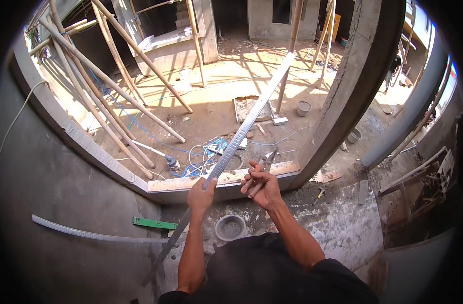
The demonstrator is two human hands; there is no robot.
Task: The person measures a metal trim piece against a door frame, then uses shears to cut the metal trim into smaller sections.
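My left hand [201, 196] is closed around a long, slotted metal channel [240, 133]. The channel slants from low on the left, across the sill [191, 183], out to the far right over the ground beyond. In my right hand [264, 191], just right of the channel, is a pair of snips [268, 159]. Their blades point up and away, apart from the channel, and my fingers wrap the handles. Below my left hand, a second metal strip [89, 231] and a green spirit level [153, 223] rest near the wall.
A round mortar tub [230, 217] stands on the floor near my body. A hammer [320, 195] lies at right, beyond which rises a concrete column [349, 76]. Bamboo poles [115, 83] lean at left. Blue cords [193, 169] tangle past the sill; a bucket [303, 108] stands farther out.
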